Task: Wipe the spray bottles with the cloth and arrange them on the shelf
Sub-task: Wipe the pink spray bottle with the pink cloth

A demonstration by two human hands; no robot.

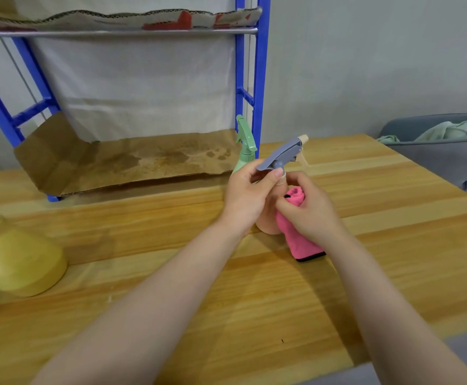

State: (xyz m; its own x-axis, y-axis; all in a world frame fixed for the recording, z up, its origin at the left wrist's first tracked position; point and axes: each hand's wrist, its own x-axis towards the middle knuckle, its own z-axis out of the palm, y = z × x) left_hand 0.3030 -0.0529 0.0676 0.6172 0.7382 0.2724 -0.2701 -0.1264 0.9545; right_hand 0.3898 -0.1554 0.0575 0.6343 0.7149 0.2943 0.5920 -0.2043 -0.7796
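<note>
The left hand [250,194] is gripping a peach spray bottle [268,222] around its neck, thumb lying just under the grey trigger head [281,157], and is keeping the bottle upright with its base resting on the wooden table [254,301]. The right hand [311,207] is closed around a pink cloth [300,240], pressing it against the right side of the bottle's body; the cloth is bunching up above the fingers and hanging down below the palm, with a dark edge showing at its lower end near the tabletop. Both bare forearms are reaching in from the bottom of the view.

Just behind the left hand, a green spray bottle [245,147] is standing upright, its body mostly hidden by the fingers, right beside the blue post of the shelf [258,79]. The shelf is sitting at the back of the table, its lower level lined with stained brown cardboard [132,162] and its upper level carrying another worn sheet over a metal rail. Well apart to the left, near the table's edge, a yellow spray bottle [18,262] is standing, partly cut off by the frame. At the far right, beyond the table, a grey chair [449,159] is holding a pale green fabric.
</note>
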